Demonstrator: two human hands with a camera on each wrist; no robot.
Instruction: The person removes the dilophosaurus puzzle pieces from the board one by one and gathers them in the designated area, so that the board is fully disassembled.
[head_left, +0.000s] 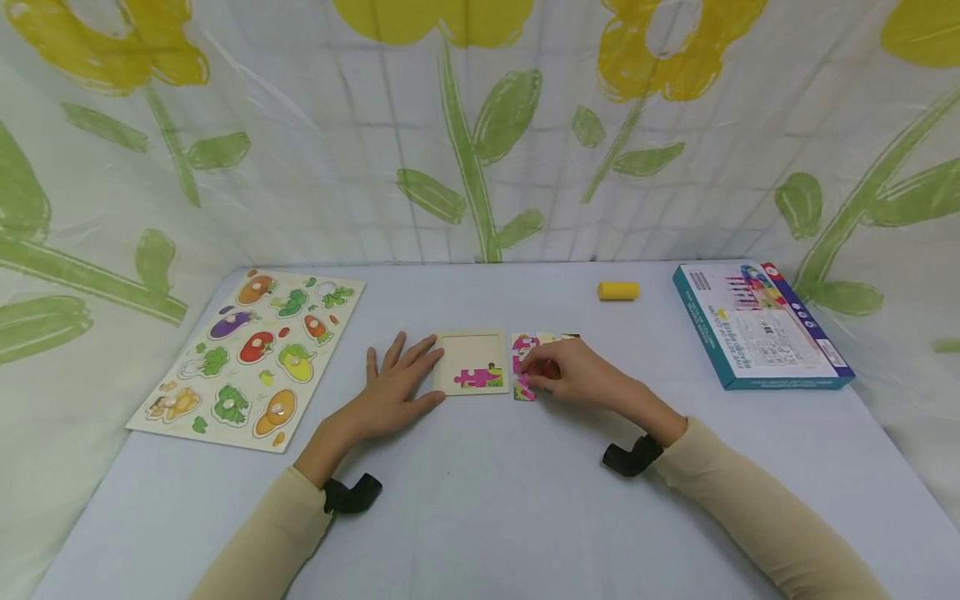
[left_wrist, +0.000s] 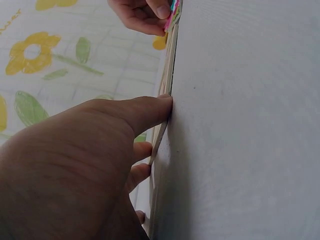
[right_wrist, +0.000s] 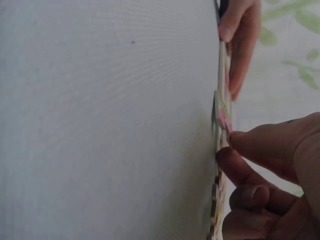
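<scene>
My left hand (head_left: 390, 398) lies with fingers spread and fairly straight against the left edge of a small wooden puzzle tray (head_left: 467, 350). Pink puzzle pieces (head_left: 480, 377) are joined in the tray's lower right part; the rest of its floor is bare wood. Just right of the tray, my right hand (head_left: 585, 379) is over loose, colourful jigsaw pieces (head_left: 524, 392). In the right wrist view, thumb and forefinger pinch a puzzle piece (right_wrist: 227, 131) at its edge, its picture mostly hidden. The right hand covers part of the loose pieces.
A larger wooden board of vegetable pictures (head_left: 251, 360) lies at the left. A yellow cylinder (head_left: 618, 291) rests towards the back, and a flat teal-edged box (head_left: 765, 329) lies at the right. A flower-print curtain (head_left: 300, 167) hangs behind the white-covered table (head_left: 480, 508).
</scene>
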